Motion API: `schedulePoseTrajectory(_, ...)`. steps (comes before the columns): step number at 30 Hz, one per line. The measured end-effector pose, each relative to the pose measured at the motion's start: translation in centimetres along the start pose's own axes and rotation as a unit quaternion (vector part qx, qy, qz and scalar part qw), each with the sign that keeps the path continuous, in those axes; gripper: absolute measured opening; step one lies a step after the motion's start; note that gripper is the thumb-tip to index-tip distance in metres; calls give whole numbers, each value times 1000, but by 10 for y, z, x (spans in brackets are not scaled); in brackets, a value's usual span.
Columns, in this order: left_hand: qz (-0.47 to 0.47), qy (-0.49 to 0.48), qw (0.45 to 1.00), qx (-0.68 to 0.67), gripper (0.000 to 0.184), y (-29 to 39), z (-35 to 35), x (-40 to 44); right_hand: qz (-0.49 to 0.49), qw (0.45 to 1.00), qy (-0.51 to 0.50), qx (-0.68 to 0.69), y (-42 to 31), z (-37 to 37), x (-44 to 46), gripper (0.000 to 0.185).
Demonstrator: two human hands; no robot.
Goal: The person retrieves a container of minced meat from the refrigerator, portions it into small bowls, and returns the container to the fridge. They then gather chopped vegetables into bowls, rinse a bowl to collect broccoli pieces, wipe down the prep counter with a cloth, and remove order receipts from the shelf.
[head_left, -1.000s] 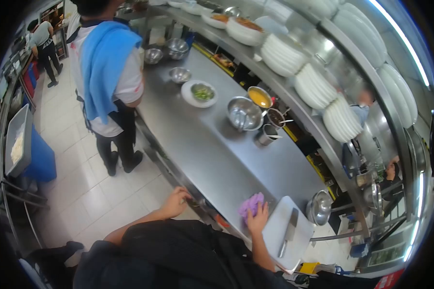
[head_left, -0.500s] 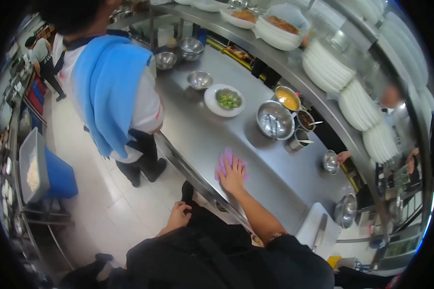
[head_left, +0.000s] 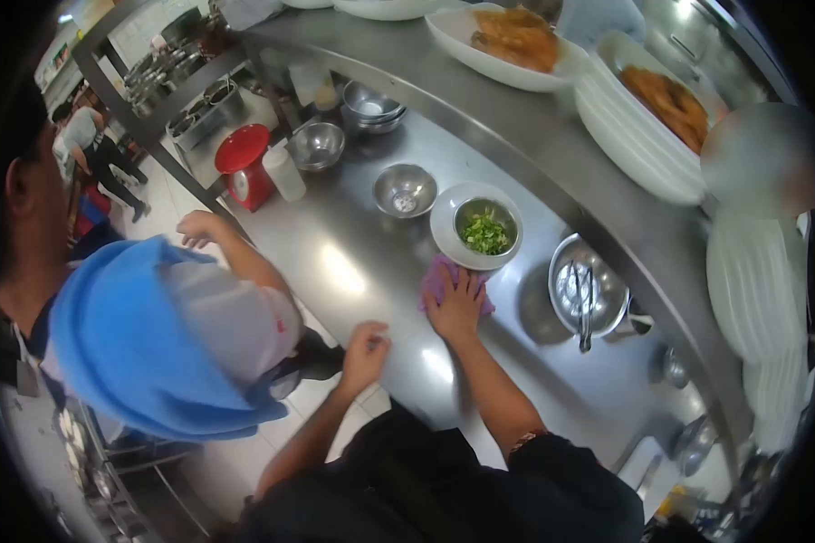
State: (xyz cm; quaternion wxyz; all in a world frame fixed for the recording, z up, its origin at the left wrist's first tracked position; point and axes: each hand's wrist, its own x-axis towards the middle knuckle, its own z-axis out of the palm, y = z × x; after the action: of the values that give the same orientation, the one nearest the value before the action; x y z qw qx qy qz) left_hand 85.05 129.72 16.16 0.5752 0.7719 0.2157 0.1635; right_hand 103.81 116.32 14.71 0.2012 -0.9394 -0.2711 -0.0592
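My right hand (head_left: pixel 455 308) presses down on a purple cloth (head_left: pixel 439 279) on the steel counter, its fingers spread over the fabric. The cloth lies right against the near side of a white plate (head_left: pixel 445 237). On that plate stands a metal bowl (head_left: pixel 507 210) with chopped green vegetables (head_left: pixel 485 233). My left hand (head_left: pixel 365 355) hovers by the counter's front edge, its fingers curled in and no object visible in them. To the right of the cloth is a large metal bowl (head_left: pixel 566 291) with tongs (head_left: pixel 586 308) resting in it.
Close on the left stands a co-worker with a blue towel (head_left: pixel 145 344) over the shoulder, one forearm near the counter. Metal bowls (head_left: pixel 405 190), a white bottle (head_left: pixel 283 174) and a red scale (head_left: pixel 244 167) sit farther back. An overhead shelf (head_left: pixel 516 136) carries white dishes of food.
My right hand has pushed the cloth farther along the counter, up to the plate. My left hand has risen towards the counter edge. My view has moved forward, nearer the bowls and co-worker.
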Motion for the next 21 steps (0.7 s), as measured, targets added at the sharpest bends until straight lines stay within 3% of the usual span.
schedulePoseTrajectory(3,-126,6,989,-83,32,15,5,85,-21,1000,-7,-13,6,5,20,65)
schedulePoseTrajectory(5,-88,27,992,-91,35,9,14,145,-30,999,-8,-20,10,8,33,65)
schedulePoseTrajectory(7,-244,74,942,-217,44,29,15,199,-23,999,-23,-8,12,7,44,67)
schedulePoseTrajectory(9,-276,110,921,-251,56,8,22,248,-19,999,-26,0,16,15,53,69)
schedulePoseTrajectory(14,-254,156,935,-190,36,-10,37,296,-14,998,-61,4,19,14,77,71)
schedulePoseTrajectory(16,-241,159,917,-274,25,-20,35,298,11,996,-89,17,20,12,87,71)
schedulePoseTrajectory(18,-211,161,933,-244,19,-7,23,277,27,993,-112,28,19,12,93,71)
schedulePoseTrajectory(21,-166,200,914,-312,17,-9,-19,247,52,991,-122,14,14,15,102,71)
